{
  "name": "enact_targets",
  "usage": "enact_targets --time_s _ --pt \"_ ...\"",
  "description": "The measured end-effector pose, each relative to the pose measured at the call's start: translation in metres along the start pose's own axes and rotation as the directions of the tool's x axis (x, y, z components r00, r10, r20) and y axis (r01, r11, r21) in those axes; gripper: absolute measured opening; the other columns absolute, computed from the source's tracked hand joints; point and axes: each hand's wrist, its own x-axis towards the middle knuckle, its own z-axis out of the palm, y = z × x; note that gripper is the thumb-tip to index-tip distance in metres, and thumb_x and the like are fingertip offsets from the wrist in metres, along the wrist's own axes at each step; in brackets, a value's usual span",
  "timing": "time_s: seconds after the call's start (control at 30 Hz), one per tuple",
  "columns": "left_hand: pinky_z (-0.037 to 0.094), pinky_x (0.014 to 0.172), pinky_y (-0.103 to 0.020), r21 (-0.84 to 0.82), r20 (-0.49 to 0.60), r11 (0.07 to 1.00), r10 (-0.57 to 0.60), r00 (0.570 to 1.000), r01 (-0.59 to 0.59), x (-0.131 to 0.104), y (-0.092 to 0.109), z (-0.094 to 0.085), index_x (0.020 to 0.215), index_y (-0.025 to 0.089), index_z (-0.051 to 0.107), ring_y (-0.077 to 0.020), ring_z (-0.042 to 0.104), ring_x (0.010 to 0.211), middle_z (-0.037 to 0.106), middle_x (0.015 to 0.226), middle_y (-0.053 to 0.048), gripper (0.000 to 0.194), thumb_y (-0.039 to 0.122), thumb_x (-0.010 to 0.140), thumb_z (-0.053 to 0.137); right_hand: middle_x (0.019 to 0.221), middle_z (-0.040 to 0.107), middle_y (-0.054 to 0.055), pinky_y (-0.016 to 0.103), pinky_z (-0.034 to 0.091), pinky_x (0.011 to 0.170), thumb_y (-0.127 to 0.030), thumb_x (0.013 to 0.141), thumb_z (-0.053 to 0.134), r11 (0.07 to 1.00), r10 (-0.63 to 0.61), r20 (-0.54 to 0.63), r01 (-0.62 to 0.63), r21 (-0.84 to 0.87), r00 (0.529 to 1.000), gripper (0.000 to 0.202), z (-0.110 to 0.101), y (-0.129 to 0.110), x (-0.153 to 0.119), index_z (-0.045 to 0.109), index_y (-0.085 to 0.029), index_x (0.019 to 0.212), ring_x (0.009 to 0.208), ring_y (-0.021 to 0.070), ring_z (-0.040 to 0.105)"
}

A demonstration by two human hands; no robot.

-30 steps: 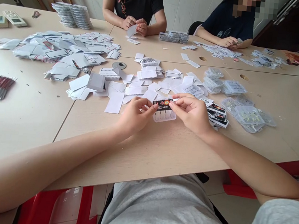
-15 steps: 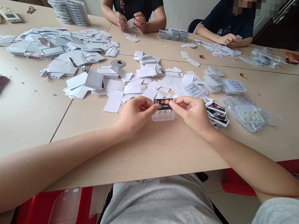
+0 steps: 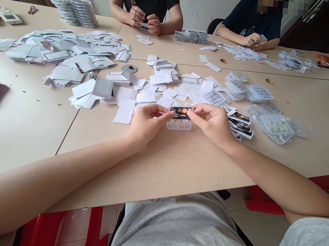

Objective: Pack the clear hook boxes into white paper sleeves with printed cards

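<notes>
1. a small clear case (image 3: 178, 125) with a row of dark hooks is right in my grip, upright, its front facing me; i cannot tell whether it touches the table (image 3: 153, 169).
2. my left hand (image 3: 149, 123) and right hand (image 3: 210, 122) pinch its two upper corners, fingers narrowed onto it, thumbs in front. holding it by the ends probably steadies it and leaves the middle visible.
3. a black label (image 3: 181, 113) covers the upper half, under my thumbs. it has an orange-red burst and large white characters, with smaller print below, too tiny for me to read.
4. just right of the grip, similar dark printed cards (image 3: 242, 125) overlap in a loose pile, perhaps placed there for easy reach.
5. farther right, clear boxes (image 3: 277, 127) lie heaped, pale pieces inside.
6. beyond the grip, white paper slips (image 3: 155, 94) spread out, some with black borders; a grey roll (image 3: 129, 69) sits behind them.
7. across the table, two people handle small pieces; i can read no brand there.
</notes>
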Motion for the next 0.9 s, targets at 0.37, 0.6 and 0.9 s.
enact_targets --time_s 0.37,0.6,0.9 --pt "0.032 0.051 -0.023 -0.108 0.036 0.994 -0.003 0.999 0.007 -0.0027 -0.0003 0.004 0.064 0.018 0.047 -0.0076 0.04 0.053 0.049 0.062 0.003 0.026 0.032 0.073 0.067 0.07 0.061 0.003 0.029 0.044 0.065 -0.032 0.079 0.062 0.989 -0.014 0.046 0.021 -0.149 0.999 0.028 -0.0017 0.0011 -0.0009 0.052 -0.018 0.056 0.069 0.0151 0.056" --pt "0.03 0.051 -0.023 -0.008 -0.004 0.998 0.068 0.998 -0.068 -0.0031 -0.0029 0.007 0.066 0.018 0.045 -0.0093 0.039 0.054 0.045 0.059 0.003 0.022 0.031 0.077 0.06 0.058 0.048 0.0 0.028 0.041 0.063 -0.027 0.081 0.056 0.954 -0.116 0.07 0.131 -0.27 0.991 0.034 0.0005 -0.0037 -0.0029 0.04 -0.02 0.053 0.066 0.0148 0.051" --pt "0.033 0.053 -0.023 0.18 -0.038 0.973 0.154 0.987 -0.145 -0.0054 -0.0018 0.0086 0.067 0.018 0.047 -0.0111 0.045 0.061 0.051 0.066 0.001 0.023 0.034 0.08 0.057 0.066 0.055 0.002 0.027 0.039 0.058 -0.025 0.08 0.056 0.959 -0.138 0.055 0.147 -0.242 0.989 0.031 0.002 -0.0017 -0.0027 0.04 -0.02 0.054 0.063 0.0131 0.05"
